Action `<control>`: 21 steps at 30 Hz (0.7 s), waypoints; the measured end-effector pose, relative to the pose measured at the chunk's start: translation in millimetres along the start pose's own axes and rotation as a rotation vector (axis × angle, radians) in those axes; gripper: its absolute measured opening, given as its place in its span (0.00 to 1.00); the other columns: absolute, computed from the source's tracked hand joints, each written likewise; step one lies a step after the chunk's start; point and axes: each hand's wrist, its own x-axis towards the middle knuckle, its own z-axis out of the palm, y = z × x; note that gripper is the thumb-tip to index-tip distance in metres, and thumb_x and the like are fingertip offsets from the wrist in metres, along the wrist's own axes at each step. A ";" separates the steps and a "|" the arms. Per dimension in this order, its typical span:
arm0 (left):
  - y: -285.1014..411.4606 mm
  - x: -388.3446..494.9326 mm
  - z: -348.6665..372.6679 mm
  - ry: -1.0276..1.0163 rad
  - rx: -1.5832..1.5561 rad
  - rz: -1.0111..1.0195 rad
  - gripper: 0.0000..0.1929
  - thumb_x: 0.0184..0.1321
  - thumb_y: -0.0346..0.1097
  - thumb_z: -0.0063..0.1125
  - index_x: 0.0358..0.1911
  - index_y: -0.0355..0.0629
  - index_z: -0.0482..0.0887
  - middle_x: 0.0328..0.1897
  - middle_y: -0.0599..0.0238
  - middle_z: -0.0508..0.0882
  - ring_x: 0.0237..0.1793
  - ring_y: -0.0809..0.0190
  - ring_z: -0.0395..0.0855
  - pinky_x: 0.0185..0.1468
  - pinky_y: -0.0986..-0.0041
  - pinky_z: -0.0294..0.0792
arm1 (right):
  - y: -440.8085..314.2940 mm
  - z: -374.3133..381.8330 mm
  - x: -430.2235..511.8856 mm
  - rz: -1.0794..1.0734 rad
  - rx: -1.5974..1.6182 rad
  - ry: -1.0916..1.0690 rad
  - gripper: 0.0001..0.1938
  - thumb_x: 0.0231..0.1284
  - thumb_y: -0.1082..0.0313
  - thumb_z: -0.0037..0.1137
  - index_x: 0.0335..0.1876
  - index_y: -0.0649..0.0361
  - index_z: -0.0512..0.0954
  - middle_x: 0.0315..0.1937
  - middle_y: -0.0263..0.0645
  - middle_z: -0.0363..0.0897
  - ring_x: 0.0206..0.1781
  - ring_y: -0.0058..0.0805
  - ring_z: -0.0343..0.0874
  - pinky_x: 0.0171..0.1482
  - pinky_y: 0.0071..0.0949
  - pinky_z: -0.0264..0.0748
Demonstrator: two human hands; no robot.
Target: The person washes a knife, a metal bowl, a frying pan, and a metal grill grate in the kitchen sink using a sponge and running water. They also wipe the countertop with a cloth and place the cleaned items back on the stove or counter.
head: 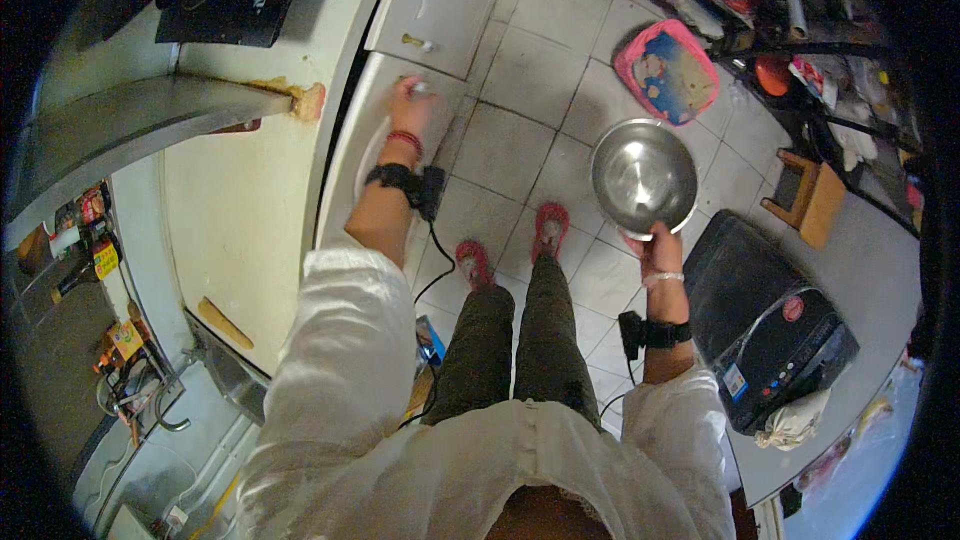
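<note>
My right hand point(660, 251) grips the rim of a round stainless steel bowl point(643, 176), held out over the tiled floor. The inside of the bowl faces up and shows no contents. On the other side, my left hand point(411, 94) is at the knob on the front of a white cabinet door point(375, 116); the hand is blurred, and its fingers look curled around the knob. A second cabinet door point(427, 7) with a brass-coloured knob point(416, 42) is just beyond it.
A pink-rimmed bin point(705, 60) stands on the floor beyond the bowl. At right are a black appliance point(765, 322) on a grey table point(885, 270), a small wooden stool point(814, 195) and a cluttered rack point(825, 60). A pale counter point(240, 187) lies at left.
</note>
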 end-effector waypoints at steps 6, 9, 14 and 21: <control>12.9 -163.0 42.8 -0.348 0.267 0.131 0.31 0.48 0.35 0.65 0.59 0.44 0.70 0.62 0.55 0.73 0.63 0.52 0.69 0.65 0.63 0.61 | -17.5 81.6 53.0 -0.179 -0.008 -0.152 0.27 0.57 0.75 0.43 0.65 0.61 0.57 0.56 0.51 0.70 0.43 0.46 0.81 0.33 0.34 0.86; 20.0 -226.2 31.2 -0.731 0.346 -0.085 0.29 0.53 0.39 0.60 0.62 0.45 0.69 0.65 0.56 0.71 0.65 0.53 0.67 0.66 0.63 0.60 | -7.3 128.7 77.0 -0.107 -0.205 -0.233 0.28 0.57 0.73 0.50 0.63 0.53 0.56 0.51 0.46 0.72 0.44 0.45 0.81 0.35 0.37 0.86; 14.3 -290.8 7.0 -0.911 0.255 -0.143 0.27 0.54 0.40 0.59 0.60 0.45 0.70 0.63 0.56 0.72 0.64 0.53 0.68 0.65 0.63 0.61 | 58.6 203.5 90.7 -0.008 -0.563 -0.513 0.40 0.52 0.69 0.59 0.70 0.53 0.49 0.49 0.56 0.73 0.41 0.53 0.81 0.41 0.50 0.82; -6.2 -323.0 -14.1 -1.027 0.221 -0.216 0.25 0.56 0.42 0.56 0.58 0.45 0.72 0.61 0.56 0.74 0.62 0.53 0.69 0.64 0.63 0.62 | 138.8 277.5 66.6 -0.063 -0.897 -0.680 0.38 0.49 0.66 0.60 0.67 0.60 0.55 0.48 0.53 0.75 0.39 0.44 0.82 0.32 0.38 0.84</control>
